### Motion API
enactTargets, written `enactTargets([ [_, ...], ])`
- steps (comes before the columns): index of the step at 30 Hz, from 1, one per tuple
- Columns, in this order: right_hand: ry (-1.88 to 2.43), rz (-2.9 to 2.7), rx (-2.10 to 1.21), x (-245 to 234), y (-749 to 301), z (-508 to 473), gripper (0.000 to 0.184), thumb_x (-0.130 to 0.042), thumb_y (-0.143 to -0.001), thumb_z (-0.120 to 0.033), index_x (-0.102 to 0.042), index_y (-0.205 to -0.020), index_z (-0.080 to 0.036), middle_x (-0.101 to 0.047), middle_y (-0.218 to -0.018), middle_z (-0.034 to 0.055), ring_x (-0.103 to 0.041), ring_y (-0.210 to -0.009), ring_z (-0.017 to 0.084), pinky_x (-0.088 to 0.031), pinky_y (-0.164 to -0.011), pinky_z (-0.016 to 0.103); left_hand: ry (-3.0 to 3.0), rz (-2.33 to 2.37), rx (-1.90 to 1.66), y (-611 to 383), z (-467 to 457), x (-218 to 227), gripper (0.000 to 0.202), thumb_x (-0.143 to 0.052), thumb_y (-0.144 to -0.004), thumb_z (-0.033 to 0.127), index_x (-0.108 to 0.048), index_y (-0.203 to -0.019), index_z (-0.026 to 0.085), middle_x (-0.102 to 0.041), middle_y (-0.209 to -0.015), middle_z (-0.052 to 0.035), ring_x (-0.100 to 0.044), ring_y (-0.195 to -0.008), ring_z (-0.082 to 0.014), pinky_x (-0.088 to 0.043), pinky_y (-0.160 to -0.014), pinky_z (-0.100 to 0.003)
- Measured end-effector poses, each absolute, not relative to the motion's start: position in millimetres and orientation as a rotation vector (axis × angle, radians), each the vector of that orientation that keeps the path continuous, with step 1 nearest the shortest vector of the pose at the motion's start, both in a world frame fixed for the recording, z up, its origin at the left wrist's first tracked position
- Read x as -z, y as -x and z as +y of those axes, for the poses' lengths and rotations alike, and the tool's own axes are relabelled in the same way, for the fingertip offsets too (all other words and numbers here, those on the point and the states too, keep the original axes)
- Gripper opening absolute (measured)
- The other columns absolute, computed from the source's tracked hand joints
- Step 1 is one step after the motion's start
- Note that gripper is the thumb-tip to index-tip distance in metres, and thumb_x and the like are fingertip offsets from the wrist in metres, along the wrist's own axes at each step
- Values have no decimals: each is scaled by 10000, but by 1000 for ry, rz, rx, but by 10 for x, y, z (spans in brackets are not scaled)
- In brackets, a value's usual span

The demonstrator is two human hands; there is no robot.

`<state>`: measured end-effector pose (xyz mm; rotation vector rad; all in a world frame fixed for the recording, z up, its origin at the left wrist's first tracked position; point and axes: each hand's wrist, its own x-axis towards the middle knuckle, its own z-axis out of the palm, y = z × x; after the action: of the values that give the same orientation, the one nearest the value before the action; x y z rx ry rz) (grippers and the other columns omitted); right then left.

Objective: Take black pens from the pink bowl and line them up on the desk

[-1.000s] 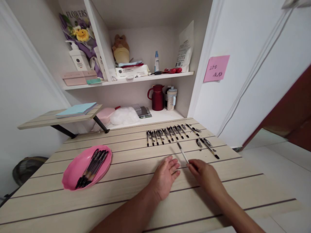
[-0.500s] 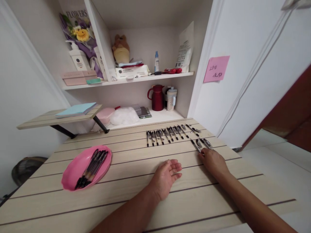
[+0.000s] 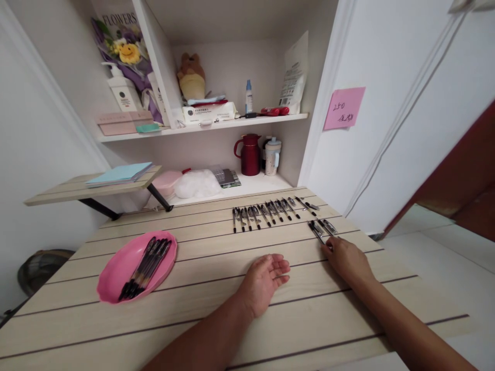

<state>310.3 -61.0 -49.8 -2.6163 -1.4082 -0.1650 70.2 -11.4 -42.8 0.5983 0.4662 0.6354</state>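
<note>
My left hand point(image 3: 266, 279) rests on the wooden table point(image 3: 201, 309), palm half up, fingers loosely spread and holding nothing. My right hand point(image 3: 346, 257) lies further right, its fingertips pinched on the near end of a black pen point(image 3: 317, 232) that lies beside two other pens point(image 3: 329, 226). Behind them a row of several black pens point(image 3: 266, 213) is laid out side by side. A pink dish point(image 3: 116, 273) with several black pens point(image 3: 145, 261) in it sits at the left.
Behind the table stands a white shelf unit with a red jug point(image 3: 250, 154), a white cup point(image 3: 273, 156), a plastic bag point(image 3: 197, 184) and boxes. A small raised board point(image 3: 77, 188) carries a blue notebook. A pink note point(image 3: 343, 107) is stuck on the right wall.
My right hand carried a pen from the table's middle to the right and set it down beside the small group there. My left hand stayed put, fingers curling slightly.
</note>
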Motion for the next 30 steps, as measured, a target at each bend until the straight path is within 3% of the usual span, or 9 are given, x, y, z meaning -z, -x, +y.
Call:
enactTargets([
  [15, 2601, -1355, 140, 486, -3124, -663, 312, -392, -800, -440, -571, -743, -191, -648, -813, 93, -604, -711, 232, -348, -551, 288, -592, 470, -630, -698, -110, 435, 318, -584, -730, 361, -620, -932, 119, -626, -894, -122, -567, -871, -212, -372, -839, -378],
  [30, 2608, -1346, 219, 557, -3215, -674, 272, -389, -814, -377, -576, -831, -180, -642, -847, 103, -605, -733, 232, -362, -575, 300, -601, 456, -629, -697, -104, 438, 312, -578, -735, 355, -618, -934, 118, -626, -892, -124, -569, -866, -212, -381, -828, -372],
])
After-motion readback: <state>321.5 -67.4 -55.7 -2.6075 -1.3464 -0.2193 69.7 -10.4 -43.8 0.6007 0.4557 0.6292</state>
